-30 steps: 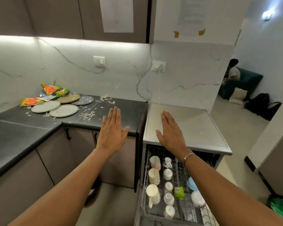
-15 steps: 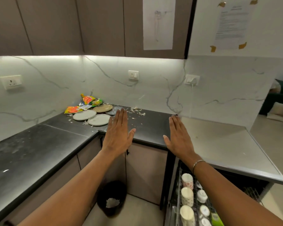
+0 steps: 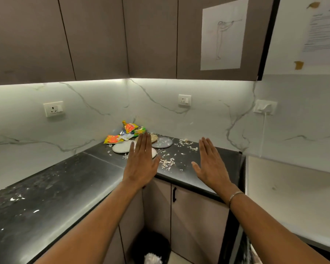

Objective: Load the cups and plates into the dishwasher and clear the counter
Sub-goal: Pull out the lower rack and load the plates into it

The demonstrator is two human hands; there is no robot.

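Though half hidden behind flat, empty left hand [image 3: 141, 166], can make out plates [image 3: 122, 146] at back corner of counter [image 3: 65, 187], wrappers [image 3: 130, 128] beside. Same for right hand [image 3: 211, 166]: straight-fingered, holding nothing, over right end of counter.

No text is legible: print on the taped wall notice [image 3: 325, 25] is blurred, and lettering on the wrappers [image 3: 130, 128] is too small.

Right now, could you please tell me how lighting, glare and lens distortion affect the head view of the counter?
Head view: the under-cabinet strip light washes the marble backsplash bright; glare streaks the black counter at left; the wide-angle lens tilts the seams of the upper cabinets; the snack wrappers and white plate in the corner look slightly soft; the bin below sits in shadow.
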